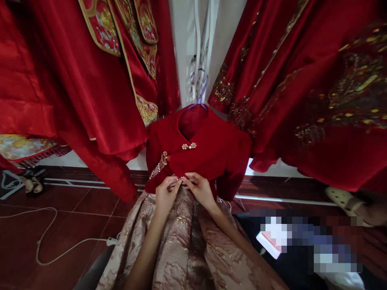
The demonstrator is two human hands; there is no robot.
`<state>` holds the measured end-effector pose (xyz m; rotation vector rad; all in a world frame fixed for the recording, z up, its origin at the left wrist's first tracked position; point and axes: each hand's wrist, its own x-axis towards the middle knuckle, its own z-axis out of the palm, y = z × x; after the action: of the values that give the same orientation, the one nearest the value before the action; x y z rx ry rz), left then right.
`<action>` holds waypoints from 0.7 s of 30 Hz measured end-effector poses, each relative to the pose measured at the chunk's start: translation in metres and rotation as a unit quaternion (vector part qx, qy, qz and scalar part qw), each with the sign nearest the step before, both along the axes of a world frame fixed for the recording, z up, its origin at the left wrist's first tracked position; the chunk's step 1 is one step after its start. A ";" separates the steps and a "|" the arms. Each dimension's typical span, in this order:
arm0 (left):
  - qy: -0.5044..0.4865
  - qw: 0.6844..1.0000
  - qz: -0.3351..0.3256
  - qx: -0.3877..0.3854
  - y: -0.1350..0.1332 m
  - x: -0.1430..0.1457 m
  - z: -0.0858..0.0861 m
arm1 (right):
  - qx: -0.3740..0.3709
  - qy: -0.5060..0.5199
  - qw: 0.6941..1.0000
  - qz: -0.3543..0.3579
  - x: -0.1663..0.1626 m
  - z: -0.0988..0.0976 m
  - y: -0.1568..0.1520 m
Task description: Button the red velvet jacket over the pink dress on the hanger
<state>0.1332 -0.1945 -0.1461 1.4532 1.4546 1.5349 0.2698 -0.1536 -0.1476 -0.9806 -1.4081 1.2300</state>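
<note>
A short red jacket (208, 151) hangs on a purple hanger (202, 93), facing me. Its neckline closes with a pearl flower clasp (189, 146), and a beaded tassel ornament (160, 164) sits on the chest at left. At the jacket's lower front edge, my left hand (167, 191) and my right hand (201, 189) meet, thumbs and fingers pinched together. Small pale beads show between the fingertips; the rest of what they grip is hidden. Pinkish-gold brocade fabric (173, 237) spreads in folds below the jacket and under my forearms.
Red embroidered garments (111, 100) hang at left, and sequined red ones (302, 100) at right. A white cable (54, 225) curls over the tiled floor, with dark sandals (33, 183) farther back. A person's foot in a pale clog (344, 201) and a lit phone (269, 243) are at lower right, partly pixelated.
</note>
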 end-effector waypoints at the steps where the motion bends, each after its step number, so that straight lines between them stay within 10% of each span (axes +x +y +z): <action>1: 0.011 1.000 0.005 0.001 0.000 -0.001 0.000 | -0.002 0.002 1.000 0.003 0.000 0.001 -0.001; 21: 0.104 0.994 0.015 0.034 -0.004 -0.008 0.006 | 0.061 -0.016 0.996 -0.058 -0.014 -0.002 -0.012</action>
<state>0.1249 -0.1983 -0.1402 1.6816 1.5622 1.4990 0.2561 -0.1653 -0.1492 -0.9877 -1.4126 1.0353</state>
